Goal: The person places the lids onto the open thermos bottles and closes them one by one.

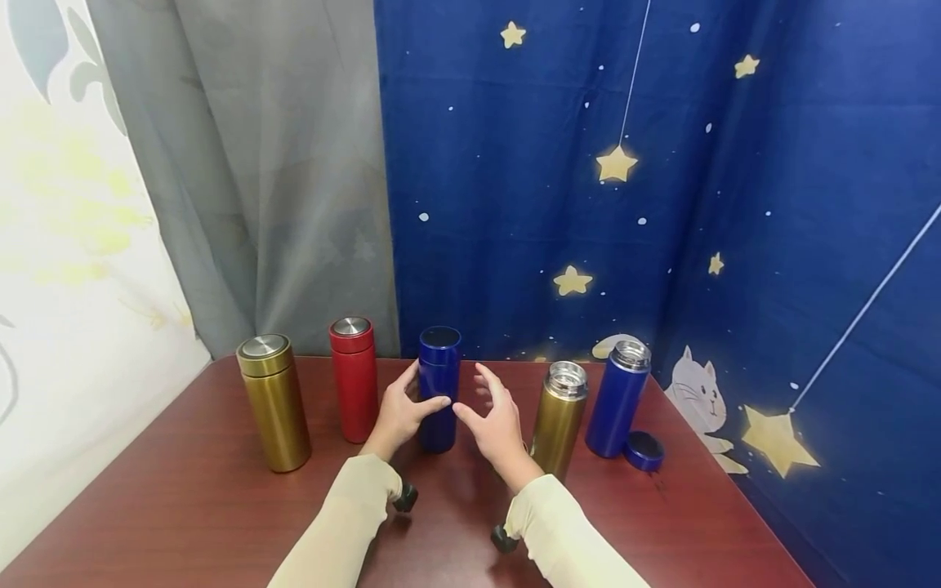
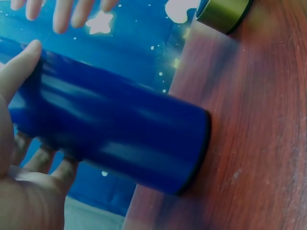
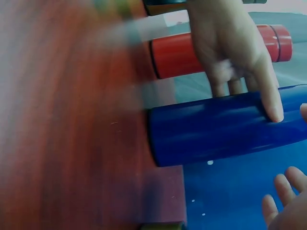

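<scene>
A capped dark blue thermos bottle [image 1: 439, 371] stands upright on the table between both hands. My left hand [image 1: 397, 420] holds its left side, the thumb [image 2: 21, 69] across the front and the fingers curled behind. To its right is my right hand [image 1: 501, 425], fingers spread and slightly bent, holding nothing. In the right wrist view a gap shows between the right fingers [image 3: 285, 191] and the blue bottle [image 3: 211, 132]; whether that thumb touches it, I cannot tell.
Left of the hands stand a capped gold bottle [image 1: 283, 416] and a capped red bottle [image 1: 356, 392]. Right of them are an uncapped gold bottle [image 1: 556, 425], partly behind the right wrist, and an uncapped blue bottle [image 1: 616, 408]. Beside that lies a blue lid [image 1: 644, 452]. Curtains hang behind the table [image 1: 184, 506].
</scene>
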{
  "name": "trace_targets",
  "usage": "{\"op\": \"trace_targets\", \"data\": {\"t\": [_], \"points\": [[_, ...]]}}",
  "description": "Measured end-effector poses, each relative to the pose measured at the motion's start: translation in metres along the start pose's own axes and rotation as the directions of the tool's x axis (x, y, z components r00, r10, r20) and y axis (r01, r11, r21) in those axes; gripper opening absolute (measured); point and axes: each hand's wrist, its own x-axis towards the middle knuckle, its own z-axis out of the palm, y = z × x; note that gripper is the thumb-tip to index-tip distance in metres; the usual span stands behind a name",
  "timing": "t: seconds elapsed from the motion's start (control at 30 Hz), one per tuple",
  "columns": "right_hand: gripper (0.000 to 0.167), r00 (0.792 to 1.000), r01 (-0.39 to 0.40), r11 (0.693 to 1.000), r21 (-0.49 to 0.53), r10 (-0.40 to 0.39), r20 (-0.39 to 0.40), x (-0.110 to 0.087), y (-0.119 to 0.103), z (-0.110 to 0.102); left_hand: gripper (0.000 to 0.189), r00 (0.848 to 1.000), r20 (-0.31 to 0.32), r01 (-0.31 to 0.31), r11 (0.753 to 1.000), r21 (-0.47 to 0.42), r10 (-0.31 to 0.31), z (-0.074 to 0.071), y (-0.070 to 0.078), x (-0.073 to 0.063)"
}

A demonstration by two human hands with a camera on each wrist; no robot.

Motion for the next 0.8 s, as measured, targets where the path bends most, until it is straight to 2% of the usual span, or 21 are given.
{"op": "trace_targets", "data": {"t": [0.07, 0.3, 0.57, 0.8], "points": [[0.067, 1.0, -0.018, 0.999, -0.035, 0.018, -0.003, -0.005, 0.005, 0.0, 0.083, 1.0, -0.018, 0.004, 1.0, 0.004, -0.004, 0.002, -0.001, 0.0], [0.073, 0.995, -0.07, 0.971, -0.228, 0.084, 0.051, -0.017, 0.015, -0.001, 0.089, 0.995, -0.097, -0.034, 0.999, -0.02, 0.032, 0.007, -0.043, 0.014], [0.077, 0.991, -0.051, 0.94, -0.339, 0.089, 0.098, -0.023, 0.023, -0.002, 0.09, 0.988, -0.154, -0.026, 0.999, 0.023, 0.029, 0.007, -0.045, 0.016], [0.076, 0.991, -0.053, 0.937, -0.345, 0.091, 0.096, -0.026, 0.028, -0.004, 0.091, 0.987, -0.162, -0.014, 0.999, 0.041, 0.021, 0.007, -0.048, 0.018]]}}
